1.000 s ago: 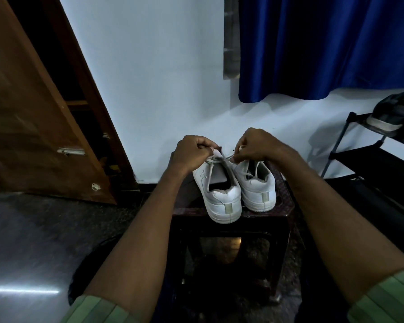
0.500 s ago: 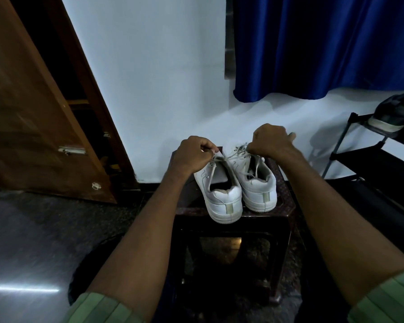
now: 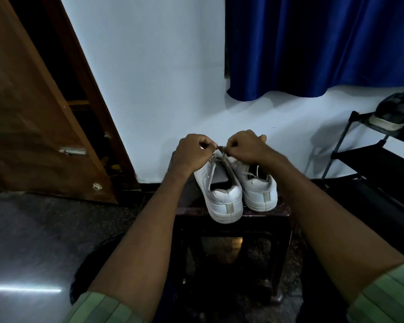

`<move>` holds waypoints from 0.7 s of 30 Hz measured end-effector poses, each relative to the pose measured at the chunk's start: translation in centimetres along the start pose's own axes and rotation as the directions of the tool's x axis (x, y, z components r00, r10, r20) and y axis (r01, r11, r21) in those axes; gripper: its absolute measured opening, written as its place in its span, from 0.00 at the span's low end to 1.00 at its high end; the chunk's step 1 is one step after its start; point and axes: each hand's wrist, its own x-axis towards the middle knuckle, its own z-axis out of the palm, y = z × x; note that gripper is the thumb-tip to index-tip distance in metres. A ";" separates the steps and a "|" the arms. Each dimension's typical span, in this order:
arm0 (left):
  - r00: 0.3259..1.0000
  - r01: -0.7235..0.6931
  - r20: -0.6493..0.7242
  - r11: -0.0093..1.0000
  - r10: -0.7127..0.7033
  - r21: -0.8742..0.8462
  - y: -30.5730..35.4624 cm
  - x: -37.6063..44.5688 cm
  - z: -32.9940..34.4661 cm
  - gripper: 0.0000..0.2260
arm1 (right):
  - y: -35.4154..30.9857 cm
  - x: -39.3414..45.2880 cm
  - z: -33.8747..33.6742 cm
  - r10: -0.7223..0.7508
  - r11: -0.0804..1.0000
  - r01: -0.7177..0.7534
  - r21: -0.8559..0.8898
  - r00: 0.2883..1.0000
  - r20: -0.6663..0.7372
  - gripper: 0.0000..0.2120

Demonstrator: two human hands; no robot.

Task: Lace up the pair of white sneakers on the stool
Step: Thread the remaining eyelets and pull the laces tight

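**Both hands pinch a lace over the left sneaker**

A dark stool (image 3: 231, 212) stands against the white wall, below a blue curtain (image 3: 313, 43). Two white sneakers sit on it heels toward the camera: the left sneaker (image 3: 222, 194) touching the right sneaker (image 3: 259, 192). Above the left one's tongue, the left hand (image 3: 191, 152) and right hand (image 3: 247, 146), fingers curled, each pinch its lace (image 3: 221, 149).

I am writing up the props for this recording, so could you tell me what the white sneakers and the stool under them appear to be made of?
The white sneakers: smooth, matte leather or synthetic leather, judging by the even, stitched panels; which one is unclear. Their soles look like thick white rubber. The stool: dark and glossy, with light reflecting off its moulded-looking frame, so probably plastic, though lacquered wood cannot be ruled out in this dim light.
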 end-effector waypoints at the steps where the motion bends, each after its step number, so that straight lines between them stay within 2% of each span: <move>1: 1.000 0.006 -0.004 1.000 -0.006 -0.025 0.3 -0.1 -0.1 0.10 | -0.3 0.0 -0.3 0.041 0.985 -0.037 0.169 0.999 -0.021 0.16; 2: 1.000 0.011 -0.001 0.998 -0.011 -0.055 0.7 -0.1 -0.3 0.14 | -0.5 0.0 -0.7 0.082 0.926 -0.059 0.372 0.995 -0.048 0.16; 4: 1.000 0.008 0.030 0.990 -0.004 -0.143 1.5 -0.4 -0.5 0.18 | -0.8 -0.1 -1.6 0.183 0.730 -0.096 0.677 0.981 -0.059 0.13; 6: 0.998 -0.001 0.063 0.975 0.016 -0.222 2.2 -0.7 -0.5 0.18 | -1.0 -0.2 -2.2 0.227 0.580 -0.149 0.801 0.974 0.017 0.09; 10: 1.000 0.001 0.022 0.958 0.006 -0.287 2.4 -0.8 -0.1 0.14 | -1.5 -0.2 -2.3 0.233 0.411 -0.225 0.883 0.963 0.137 0.08; 12: 0.999 0.045 0.002 0.944 -0.046 -0.326 2.3 -0.6 0.0 0.11 | -1.8 -0.2 -2.3 0.173 0.342 -0.234 0.910 0.968 0.184 0.05; 14: 0.996 0.094 0.028 0.921 -0.090 -0.379 2.6 -0.6 0.0 0.09 | -1.8 -0.1 -2.4 0.102 0.293 -0.244 0.924 0.969 0.224 0.06; 16: 0.992 0.124 0.085 0.905 -0.097 -0.407 3.1 -0.7 0.0 0.08 | -1.9 -0.1 -2.3 0.090 0.234 -0.256 0.938 0.966 0.241 0.06; 18: 0.985 0.154 0.133 0.900 -0.108 -0.407 3.5 -1.1 0.3 0.09 | -1.9 -0.1 -2.1 0.106 0.203 -0.265 0.943 0.963 0.248 0.06; 21: 0.982 0.191 0.102 0.870 -0.162 -0.455 3.7 -1.5 1.1 0.11 | -2.0 0.0 -1.9 0.120 0.221 -0.271 0.937 0.961 0.250 0.09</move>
